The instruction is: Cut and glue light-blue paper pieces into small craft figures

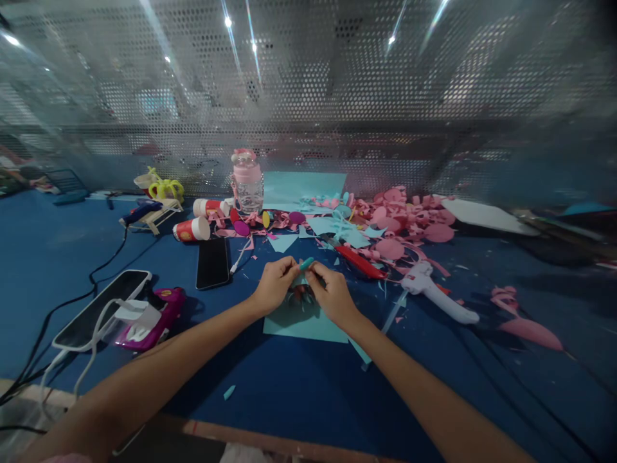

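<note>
Two bare hands work near the centre of the frame, and I judge the job to be partway along. On the done side I count a big heap of cut pink paper (390, 222) at right of centre in the upper half, with blue scraps (344, 225) lying against it. On the unfinished side, a blue sheet (308, 326) lies under the hands, a good part of it looking whole, and the small teal piece (306, 263) at the frame's centre is not yet put down. As for the fingers, the left hand (277, 284) has thumb and forefinger drawn together at the piece's left end, with no gap that I can see; the right hand (333, 292) pinches the other end the same way. The remaining fingers curl in underneath, and I cannot tell what the dark, reddish patch between them is. The red-handled tool (360, 261) lies just above and right of the hands, the white glue gun (438, 292) farther right, both unheld on the blue table (270, 386).
</note>
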`<state>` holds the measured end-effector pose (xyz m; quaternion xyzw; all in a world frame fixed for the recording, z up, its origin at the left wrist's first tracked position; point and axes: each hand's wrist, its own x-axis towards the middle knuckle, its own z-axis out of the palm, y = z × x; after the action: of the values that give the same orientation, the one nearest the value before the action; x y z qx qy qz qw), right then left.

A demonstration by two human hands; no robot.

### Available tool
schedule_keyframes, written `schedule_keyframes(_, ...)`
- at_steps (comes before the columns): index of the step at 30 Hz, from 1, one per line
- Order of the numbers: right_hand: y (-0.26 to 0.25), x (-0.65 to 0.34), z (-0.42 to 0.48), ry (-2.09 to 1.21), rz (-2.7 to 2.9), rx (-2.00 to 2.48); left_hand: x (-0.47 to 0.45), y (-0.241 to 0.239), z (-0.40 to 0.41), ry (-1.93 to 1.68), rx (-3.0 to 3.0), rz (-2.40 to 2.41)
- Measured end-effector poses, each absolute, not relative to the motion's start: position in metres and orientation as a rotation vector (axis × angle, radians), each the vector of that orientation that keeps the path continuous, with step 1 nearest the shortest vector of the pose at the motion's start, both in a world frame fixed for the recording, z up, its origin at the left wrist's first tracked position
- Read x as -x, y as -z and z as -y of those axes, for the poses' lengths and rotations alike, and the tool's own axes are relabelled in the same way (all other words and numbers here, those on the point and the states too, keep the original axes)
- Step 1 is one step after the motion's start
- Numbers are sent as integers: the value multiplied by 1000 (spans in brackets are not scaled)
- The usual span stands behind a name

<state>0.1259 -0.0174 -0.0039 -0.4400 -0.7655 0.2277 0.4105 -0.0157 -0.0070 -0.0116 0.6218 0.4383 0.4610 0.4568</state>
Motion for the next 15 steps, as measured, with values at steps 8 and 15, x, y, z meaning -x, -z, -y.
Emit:
schedule_keyframes(8, 6, -128, 15, -568, 1950, 1148, 15, 7, 9, -1125, -1488, -1043)
schedule_keyframes(15, 1, -127, 18, -633, 1864, 1083, 10, 10, 8, -1058, -1309, -913)
